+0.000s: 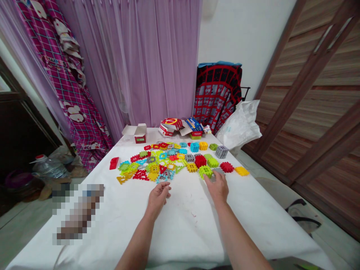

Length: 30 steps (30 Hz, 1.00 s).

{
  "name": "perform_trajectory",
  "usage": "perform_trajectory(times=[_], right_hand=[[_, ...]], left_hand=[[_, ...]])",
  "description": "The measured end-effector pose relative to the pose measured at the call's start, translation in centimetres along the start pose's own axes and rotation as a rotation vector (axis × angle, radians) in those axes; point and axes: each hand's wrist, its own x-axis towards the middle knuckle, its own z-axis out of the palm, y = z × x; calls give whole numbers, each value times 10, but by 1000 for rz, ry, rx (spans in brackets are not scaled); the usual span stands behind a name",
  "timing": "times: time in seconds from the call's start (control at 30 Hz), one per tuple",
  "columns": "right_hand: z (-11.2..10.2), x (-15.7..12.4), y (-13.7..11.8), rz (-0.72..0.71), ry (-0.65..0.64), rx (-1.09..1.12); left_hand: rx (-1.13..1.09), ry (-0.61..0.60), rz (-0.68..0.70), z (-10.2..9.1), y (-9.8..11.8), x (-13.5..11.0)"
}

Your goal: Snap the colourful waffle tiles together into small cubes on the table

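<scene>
Several colourful plastic interlocking blocks (174, 159) lie spread over the far half of a white table (180, 221). My right hand (217, 186) rests on the table with its fingers over a grey block (218, 171), right beside a lime-green cube (206, 171). Whether it grips the grey block I cannot tell. My left hand (158, 195) hovers just above the table, fingers loosely curled and apart, holding nothing, a little short of the flat blue and yellow pieces (161, 176). Red (200, 161), green (213, 162) and yellow (242, 171) cubes lie near the right hand.
Opened cardboard boxes (180, 126) and a small red-and-white box (140, 134) stand at the table's far edge. A red piece (114, 163) lies apart at the left. A white plastic bag (240, 125) and a chair draped with red cloth (218, 93) stand behind. Purple curtains hang at the back.
</scene>
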Motion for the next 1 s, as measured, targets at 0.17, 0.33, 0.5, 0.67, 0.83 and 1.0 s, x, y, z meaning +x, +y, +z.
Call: perform_trajectory(times=[0.17, 0.33, 0.5, 0.67, 0.83, 1.0], right_hand=[[0, 0, -1, 13, 3, 1], [0, 0, -2, 23, -2, 15], [1, 0, 1, 0, 14, 11], [0, 0, 2, -116, 101, 39], [-5, -6, -7, -241, 137, 41], [-7, -17, -21, -442, 138, 59]], left_hand=[[5, 5, 5, 0, -1, 0], [11, 7, 4, 0, 0, 0], [16, 0, 11, 0, 1, 0], [15, 0, 22, 0, -1, 0], [23, -6, 23, -1, -4, 2], [48, -7, 25, 1, -3, 3]])
